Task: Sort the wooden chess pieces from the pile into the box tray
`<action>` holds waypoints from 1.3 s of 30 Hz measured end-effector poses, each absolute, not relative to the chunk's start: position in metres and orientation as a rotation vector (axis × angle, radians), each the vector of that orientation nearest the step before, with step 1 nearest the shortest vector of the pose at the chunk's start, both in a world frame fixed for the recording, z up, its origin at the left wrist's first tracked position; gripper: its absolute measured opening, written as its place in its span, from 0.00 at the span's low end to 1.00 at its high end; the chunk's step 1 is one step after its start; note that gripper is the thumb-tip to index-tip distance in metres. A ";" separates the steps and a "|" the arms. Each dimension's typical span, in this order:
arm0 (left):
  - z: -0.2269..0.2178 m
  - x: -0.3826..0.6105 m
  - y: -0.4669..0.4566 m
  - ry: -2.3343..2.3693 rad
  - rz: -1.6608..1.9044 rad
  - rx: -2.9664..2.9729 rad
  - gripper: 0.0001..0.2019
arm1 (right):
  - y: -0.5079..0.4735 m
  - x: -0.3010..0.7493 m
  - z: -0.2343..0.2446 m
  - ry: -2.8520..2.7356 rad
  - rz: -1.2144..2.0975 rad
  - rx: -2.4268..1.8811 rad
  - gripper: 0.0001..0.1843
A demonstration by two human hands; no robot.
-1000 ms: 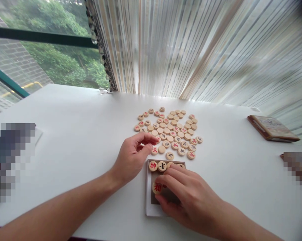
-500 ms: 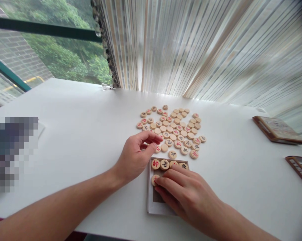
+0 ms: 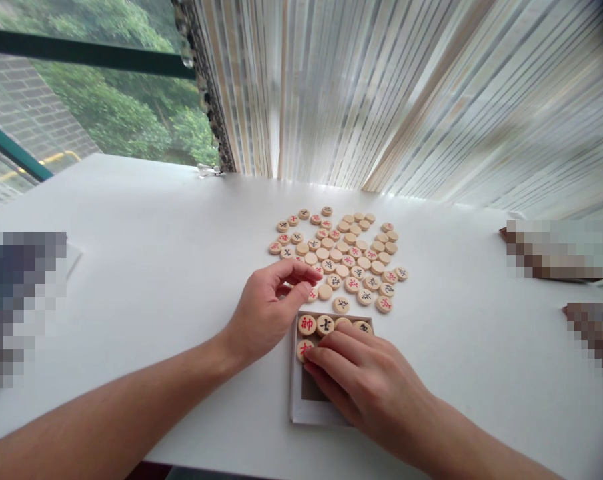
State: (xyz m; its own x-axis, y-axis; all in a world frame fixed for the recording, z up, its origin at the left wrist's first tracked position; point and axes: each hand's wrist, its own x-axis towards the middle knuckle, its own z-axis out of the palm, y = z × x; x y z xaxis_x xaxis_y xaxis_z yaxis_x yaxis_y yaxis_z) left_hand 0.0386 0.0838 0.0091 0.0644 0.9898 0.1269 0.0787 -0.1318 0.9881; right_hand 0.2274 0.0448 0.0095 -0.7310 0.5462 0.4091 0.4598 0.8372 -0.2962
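Several round wooden chess discs (image 3: 339,257) with red or black characters lie spread on the white table (image 3: 156,267). Just below them sits a shallow white box tray (image 3: 296,407) holding a row of discs (image 3: 315,325) along its far edge. My right hand (image 3: 361,380) rests in the tray, its fingertips pressing a red-marked disc (image 3: 303,348) at the tray's left side. My left hand (image 3: 269,310) hovers at the near edge of the loose discs, thumb and forefinger curled in a pinch; whether they hold a disc is hidden.
A striped curtain (image 3: 406,100) hangs behind the table, with a window (image 3: 81,100) at the far left. Blurred patches lie at the table's left edge and at the right. A small clear object (image 3: 209,171) sits at the back edge.
My right hand slid the red-marked disc up and left in the tray, from the middle toward the row. The left hand stayed almost still.
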 end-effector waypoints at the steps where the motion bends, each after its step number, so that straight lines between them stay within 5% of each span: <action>1: 0.009 0.038 0.084 1.162 1.218 1.393 0.06 | 0.045 0.228 0.009 -2.525 0.241 -0.743 0.15; 25: 0.020 0.028 0.096 1.221 1.333 1.348 0.06 | 0.052 0.246 0.016 -2.344 0.338 -0.735 0.05; 39: 0.020 -0.006 0.131 1.417 1.526 1.460 0.08 | 0.066 0.254 0.024 -2.170 0.323 -0.845 0.08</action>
State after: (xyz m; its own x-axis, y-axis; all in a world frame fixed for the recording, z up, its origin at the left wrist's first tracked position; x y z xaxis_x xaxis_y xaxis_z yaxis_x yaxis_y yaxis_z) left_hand -0.0063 0.1311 0.0198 -0.2243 0.9220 0.3155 0.2465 -0.2595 0.9337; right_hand 0.2545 0.0656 0.0239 -0.4834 0.6626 0.5720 0.4672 0.7479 -0.4715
